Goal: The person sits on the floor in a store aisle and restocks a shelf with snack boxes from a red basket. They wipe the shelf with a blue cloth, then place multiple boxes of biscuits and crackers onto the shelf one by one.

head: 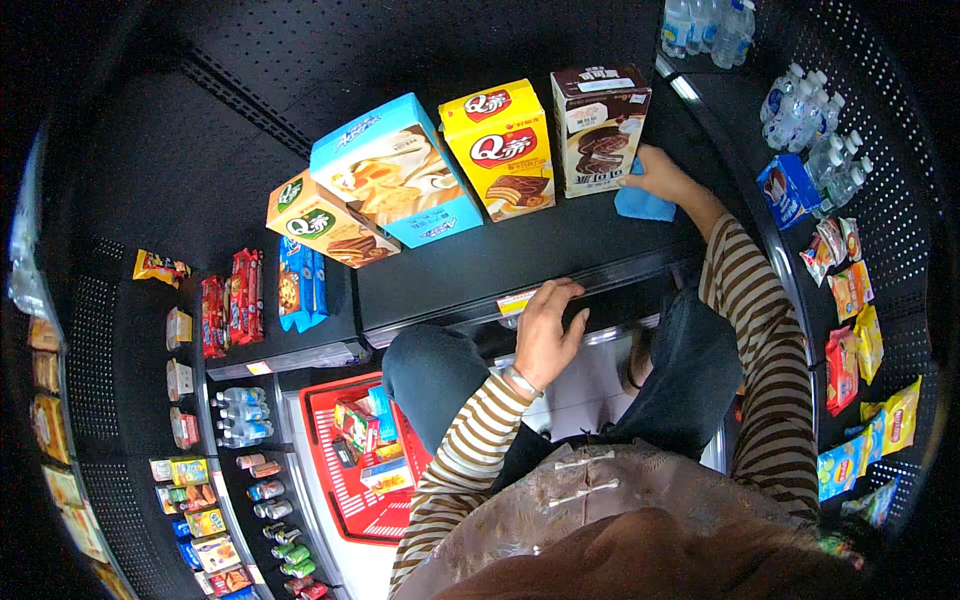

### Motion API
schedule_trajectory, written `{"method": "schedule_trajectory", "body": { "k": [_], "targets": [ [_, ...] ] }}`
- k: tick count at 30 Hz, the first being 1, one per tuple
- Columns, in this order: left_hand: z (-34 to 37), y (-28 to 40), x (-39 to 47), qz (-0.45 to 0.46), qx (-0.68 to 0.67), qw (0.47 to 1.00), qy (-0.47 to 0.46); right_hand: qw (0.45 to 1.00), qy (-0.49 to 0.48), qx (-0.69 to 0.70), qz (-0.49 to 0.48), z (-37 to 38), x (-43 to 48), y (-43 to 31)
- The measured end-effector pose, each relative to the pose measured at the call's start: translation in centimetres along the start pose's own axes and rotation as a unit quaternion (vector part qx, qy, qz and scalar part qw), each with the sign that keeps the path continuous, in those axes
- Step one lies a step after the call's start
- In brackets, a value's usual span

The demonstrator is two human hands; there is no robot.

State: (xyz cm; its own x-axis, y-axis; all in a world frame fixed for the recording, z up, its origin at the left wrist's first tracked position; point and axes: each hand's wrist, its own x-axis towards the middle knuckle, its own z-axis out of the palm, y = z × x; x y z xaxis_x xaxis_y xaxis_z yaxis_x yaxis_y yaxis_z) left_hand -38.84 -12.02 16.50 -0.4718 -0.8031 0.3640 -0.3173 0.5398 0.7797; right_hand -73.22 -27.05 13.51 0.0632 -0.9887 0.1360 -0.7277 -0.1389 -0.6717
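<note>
On the black shelf (480, 259) several snack boxes stand in a row. My right hand (660, 176) presses a blue cloth (643, 202) at the lower right side of a brown and white box of chocolate pies (600, 135). To its left is a yellow box of cakes (501, 154), then a large light-blue box (394, 172) and an orange box (330, 221), both tilted. My left hand (550, 326) rests at the shelf's front edge beside a price label (517, 302), fingers loosely bent, with nothing seen in it.
A red shopping basket (322, 457) holding several packages sits on the floor at my left. Red (246, 300) and blue (301, 289) snack packs stand on the left shelf. Bottles (799, 109), a blue box (787, 191) and snack bags (900, 416) line the right shelves.
</note>
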Motion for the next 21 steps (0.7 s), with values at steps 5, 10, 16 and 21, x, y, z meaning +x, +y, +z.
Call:
{"method": "schedule_trajectory", "body": {
  "k": [5, 10, 16, 21],
  "targets": [
    [-0.8, -0.1, 0.6, 0.032, 0.001, 0.997, 0.068, 0.994, 0.077, -0.074, -0.023, -1.7, -1.2, -2.9],
    [-3.3, 0.9, 1.1, 0.093, -0.004, 0.973, 0.211, 0.991, 0.116, -0.01, 0.071, -4.4, -5.9, -8.6],
    [-6.4, 4.1, 2.9, 0.073, -0.238, 0.905, 0.345, 0.93, -0.055, 0.355, -0.078, 6.8, -14.7, -19.7],
    [-9.3, 5.2, 7.2, 0.107, -0.389, 0.837, 0.37, 0.746, -0.293, 0.598, 0.029, 19.4, -23.0, -27.7]
  ]
}}
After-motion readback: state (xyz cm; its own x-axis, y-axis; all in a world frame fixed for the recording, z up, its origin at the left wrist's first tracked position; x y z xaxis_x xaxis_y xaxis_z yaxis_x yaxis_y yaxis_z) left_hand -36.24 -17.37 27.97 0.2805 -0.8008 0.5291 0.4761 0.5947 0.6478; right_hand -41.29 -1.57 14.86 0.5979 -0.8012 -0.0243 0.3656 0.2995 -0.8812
